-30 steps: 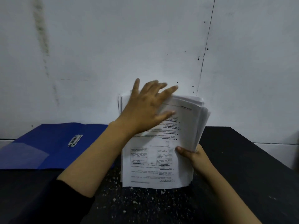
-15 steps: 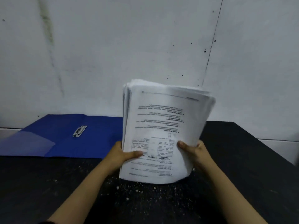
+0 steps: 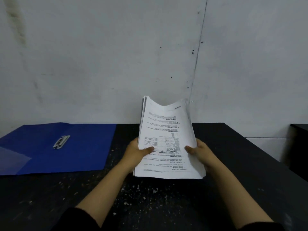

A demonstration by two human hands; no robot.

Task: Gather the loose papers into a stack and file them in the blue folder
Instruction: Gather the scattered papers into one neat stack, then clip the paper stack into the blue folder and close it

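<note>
The thick stack of printed white papers (image 3: 166,142) is bowing at its far edge over the middle of the speckled black table (image 3: 233,164). The left hand (image 3: 135,154) is gripping its 9 o'clock side and the right hand (image 3: 200,152) its 3 o'clock side. At 9 o'clock, well apart, the smooth blue folder (image 3: 75,152) is lying open and flat, showing its metal clip (image 3: 61,142).

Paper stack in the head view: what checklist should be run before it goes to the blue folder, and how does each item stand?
1. Grip on the stack of white printed papers: ok; the left hand and right hand hold its sides, thumbs on top.
2. Sheet edges squared: cannot tell; the far end bows.
3. The blue plastic folder open and flat on the black table: ok.
4. The silver metal clip uncovered: ok.
5. Clip lever raised: cannot tell.
</note>
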